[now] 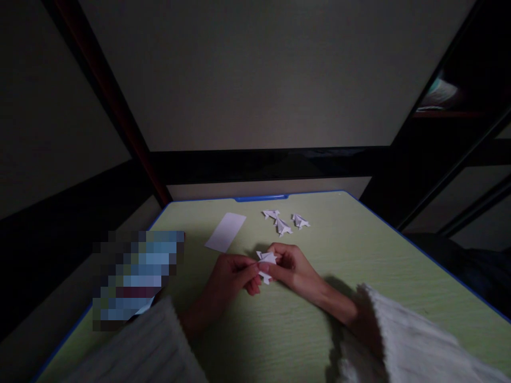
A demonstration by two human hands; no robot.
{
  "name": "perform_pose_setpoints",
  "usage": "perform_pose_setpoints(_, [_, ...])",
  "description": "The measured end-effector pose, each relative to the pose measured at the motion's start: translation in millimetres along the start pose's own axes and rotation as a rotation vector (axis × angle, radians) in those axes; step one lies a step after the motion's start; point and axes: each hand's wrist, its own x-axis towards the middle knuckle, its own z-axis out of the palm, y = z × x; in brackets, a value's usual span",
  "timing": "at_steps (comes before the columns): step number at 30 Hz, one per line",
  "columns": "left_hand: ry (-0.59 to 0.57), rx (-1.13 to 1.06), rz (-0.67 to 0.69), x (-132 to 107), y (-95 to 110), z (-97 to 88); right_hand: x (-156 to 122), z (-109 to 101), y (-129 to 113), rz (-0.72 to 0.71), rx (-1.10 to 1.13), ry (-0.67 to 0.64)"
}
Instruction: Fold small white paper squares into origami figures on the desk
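The folded paper (268,259) is white, the tabletop (359,244) green, its edge (261,198) blue.

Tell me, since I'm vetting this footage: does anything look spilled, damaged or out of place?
Only the pixelated patch at the left looks odd: its blocks mostly hide what lies there. The held paper figure, flat sheet and table show no visible damage or spill.
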Motion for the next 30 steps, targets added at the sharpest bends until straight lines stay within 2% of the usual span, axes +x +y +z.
perform_pose_setpoints(10, [-0.023, 0.009, 0.039, -2.2, 3.9, 3.3, 2.3, -1.2, 4.8, 0.020, 0.198, 0.034])
perform_pose_setpoints(19, [-0.053, -0.004, 0.025, -2.8, 5.0, 4.3, 0.6, -4.0, 3.1, 0.042, 0.170, 0.058])
perform_pose_setpoints(30, [-0.051, -0.022, 0.001, -3.0, 4.0, 3.7, 1.7, -3.4, 4.7, 0.018, 0.166, 0.004])
